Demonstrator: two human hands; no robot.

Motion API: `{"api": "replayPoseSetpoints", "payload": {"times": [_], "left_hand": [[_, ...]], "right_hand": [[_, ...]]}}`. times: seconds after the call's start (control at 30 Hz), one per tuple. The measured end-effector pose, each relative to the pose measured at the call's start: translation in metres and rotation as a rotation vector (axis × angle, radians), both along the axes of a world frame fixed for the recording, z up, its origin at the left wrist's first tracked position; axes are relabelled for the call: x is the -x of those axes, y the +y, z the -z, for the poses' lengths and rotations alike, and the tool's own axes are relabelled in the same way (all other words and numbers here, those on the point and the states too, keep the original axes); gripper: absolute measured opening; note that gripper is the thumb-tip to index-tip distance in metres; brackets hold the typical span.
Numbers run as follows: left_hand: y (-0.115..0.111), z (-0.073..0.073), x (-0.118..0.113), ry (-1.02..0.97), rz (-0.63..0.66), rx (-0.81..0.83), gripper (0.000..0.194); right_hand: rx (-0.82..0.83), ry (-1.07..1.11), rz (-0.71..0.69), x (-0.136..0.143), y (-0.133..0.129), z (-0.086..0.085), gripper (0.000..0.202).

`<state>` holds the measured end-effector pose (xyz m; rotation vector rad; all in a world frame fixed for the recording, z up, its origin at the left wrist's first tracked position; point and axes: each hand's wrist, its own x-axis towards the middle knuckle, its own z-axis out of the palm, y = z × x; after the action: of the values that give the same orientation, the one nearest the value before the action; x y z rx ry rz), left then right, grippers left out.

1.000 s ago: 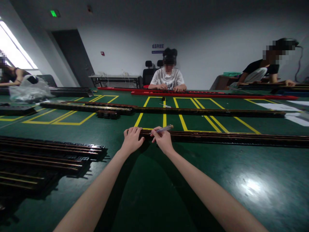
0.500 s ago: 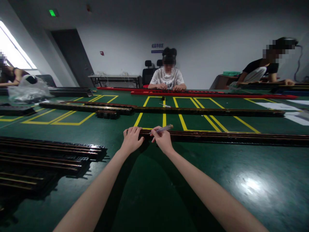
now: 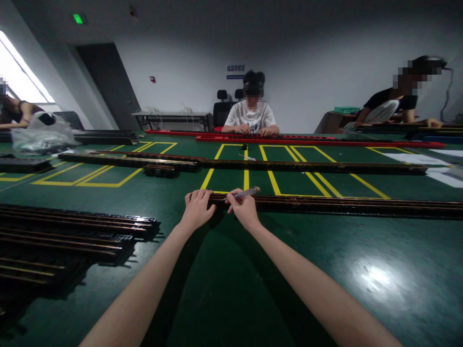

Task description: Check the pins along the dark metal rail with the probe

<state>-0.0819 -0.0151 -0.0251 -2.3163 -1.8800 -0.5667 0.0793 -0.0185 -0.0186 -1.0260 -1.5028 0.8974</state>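
Note:
A long dark rail with copper-coloured strips lies across the table and runs out of view on the right. Over its left end my left hand is closed, fingers on the far side and thumb on the near side. My right hand pinches a slim screwdriver-like tool with a clear handle and a brownish end cap. The tool slants, its thin tip pointing down-left at the rail between my hands. Whether the tip touches the rail is too small to tell.
Several similar rails are stacked at the left. Another long dark rail lies farther back, with a short dark piece before it. Beyond are a red rail, a plastic bag and a co-worker seated opposite. Papers lie right.

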Motion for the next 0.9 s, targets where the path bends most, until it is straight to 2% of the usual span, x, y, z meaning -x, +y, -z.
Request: {"api": "replayPoseSetpoints", "payload": {"times": [0.43,0.73,0.9], "left_hand": [[-0.001,0.002,-0.003,0.024,-0.001,-0.068,0.045],[0.000,0.002,-0.008,0.048,0.148,-0.084,0.040],[0.000,-0.001,-0.016,0.050,0.089,-0.079,0.038]], "right_hand": [[-0.004,-0.023,0.018,-0.006,-0.002,-0.003,0.012],[-0.021,-0.040,-0.067,-0.027,-0.004,-0.001,0.017],[-0.038,-0.047,-0.091,-0.030,-0.003,0.001,0.021]]}}
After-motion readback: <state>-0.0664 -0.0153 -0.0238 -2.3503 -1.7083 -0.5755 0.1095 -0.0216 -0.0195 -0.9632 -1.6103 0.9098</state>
